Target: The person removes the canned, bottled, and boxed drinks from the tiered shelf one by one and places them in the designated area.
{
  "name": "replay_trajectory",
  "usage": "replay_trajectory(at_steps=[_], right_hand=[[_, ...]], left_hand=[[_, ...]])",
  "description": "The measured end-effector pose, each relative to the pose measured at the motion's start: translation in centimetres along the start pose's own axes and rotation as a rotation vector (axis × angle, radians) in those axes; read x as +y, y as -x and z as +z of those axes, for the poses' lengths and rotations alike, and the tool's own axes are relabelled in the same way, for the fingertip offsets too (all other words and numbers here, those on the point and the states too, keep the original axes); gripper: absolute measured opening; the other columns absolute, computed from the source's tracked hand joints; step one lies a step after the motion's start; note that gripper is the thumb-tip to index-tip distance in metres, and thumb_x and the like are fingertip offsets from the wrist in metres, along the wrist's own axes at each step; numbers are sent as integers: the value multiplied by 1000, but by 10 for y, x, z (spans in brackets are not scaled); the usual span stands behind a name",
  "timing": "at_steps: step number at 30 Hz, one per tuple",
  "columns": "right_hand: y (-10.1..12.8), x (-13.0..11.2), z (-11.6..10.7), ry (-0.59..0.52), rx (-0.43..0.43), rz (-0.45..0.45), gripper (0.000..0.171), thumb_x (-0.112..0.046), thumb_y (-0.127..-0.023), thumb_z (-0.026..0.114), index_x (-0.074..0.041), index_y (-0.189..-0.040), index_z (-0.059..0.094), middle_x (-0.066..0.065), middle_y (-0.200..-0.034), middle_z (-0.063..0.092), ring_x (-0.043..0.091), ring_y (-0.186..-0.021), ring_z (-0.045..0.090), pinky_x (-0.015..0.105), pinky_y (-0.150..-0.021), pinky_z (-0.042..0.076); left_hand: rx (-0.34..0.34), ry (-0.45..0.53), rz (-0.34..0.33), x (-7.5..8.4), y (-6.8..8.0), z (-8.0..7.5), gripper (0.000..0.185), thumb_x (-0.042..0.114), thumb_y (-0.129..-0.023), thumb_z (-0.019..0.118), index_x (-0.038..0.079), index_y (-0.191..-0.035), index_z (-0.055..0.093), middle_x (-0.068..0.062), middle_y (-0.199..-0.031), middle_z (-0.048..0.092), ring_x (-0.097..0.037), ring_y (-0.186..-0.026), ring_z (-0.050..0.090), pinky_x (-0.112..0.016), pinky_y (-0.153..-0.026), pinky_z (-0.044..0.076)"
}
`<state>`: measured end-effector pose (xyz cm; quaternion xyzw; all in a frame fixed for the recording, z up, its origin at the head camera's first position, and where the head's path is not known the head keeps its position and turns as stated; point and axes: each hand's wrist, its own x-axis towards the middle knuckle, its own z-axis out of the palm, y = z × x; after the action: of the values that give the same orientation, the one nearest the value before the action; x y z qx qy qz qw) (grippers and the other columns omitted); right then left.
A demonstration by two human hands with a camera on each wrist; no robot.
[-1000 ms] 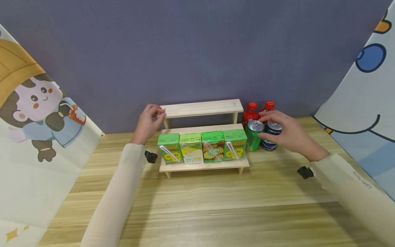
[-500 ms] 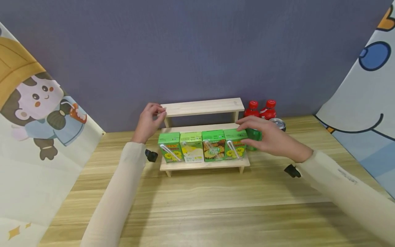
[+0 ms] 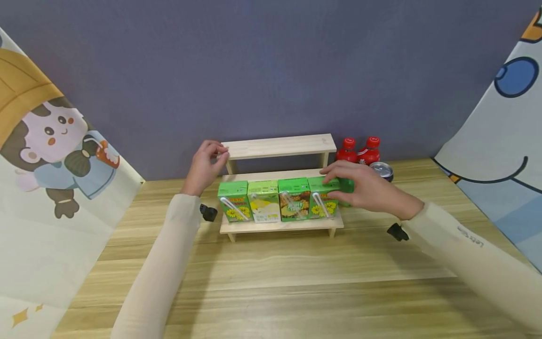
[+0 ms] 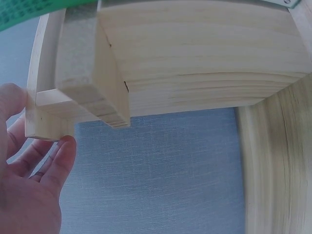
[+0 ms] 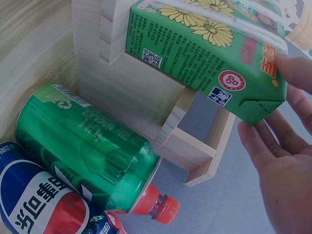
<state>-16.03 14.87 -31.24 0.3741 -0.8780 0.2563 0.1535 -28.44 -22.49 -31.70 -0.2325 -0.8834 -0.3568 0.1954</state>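
Note:
Four-legged in two steps, a pale wooden shelf (image 3: 279, 147) stands against the back wall. My left hand (image 3: 204, 168) pinches the left end of its upper board; in the left wrist view, thumb and fingers (image 4: 57, 158) close round that wooden end. Several green juice boxes fill the lower step side by side. My right hand (image 3: 364, 186) holds the top of the rightmost juice box (image 3: 322, 200), which has yellow flowers and a white straw. The right wrist view shows the thumb on the front of this box (image 5: 209, 53) and the fingers behind it.
Right of the shelf stand a green can (image 5: 87, 146), a dark blue cola can (image 5: 44, 195) and two red-capped bottles (image 3: 368, 150). The other juice boxes (image 3: 264, 202) touch each other. Wood-grain table (image 3: 271, 282) lies in front.
My right hand has moved left from above the green can to the rightmost juice box and taken hold of its top. The left hand stays on the shelf's end.

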Motion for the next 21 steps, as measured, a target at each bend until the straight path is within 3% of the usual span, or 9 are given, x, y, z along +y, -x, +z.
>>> replay_trajectory(at_steps=[21], right_hand=[[-3,0,0,-8,-34,29,29,-24,-68,73,-24,-93,60,-7,-108,53,6,-95,49,26,-73,46]], left_hand=[[-4,10,-6,0,0,0,22,29,-84,54,8,-91,59,0,-106,45,-16,-90,49,-31,-79,43]])
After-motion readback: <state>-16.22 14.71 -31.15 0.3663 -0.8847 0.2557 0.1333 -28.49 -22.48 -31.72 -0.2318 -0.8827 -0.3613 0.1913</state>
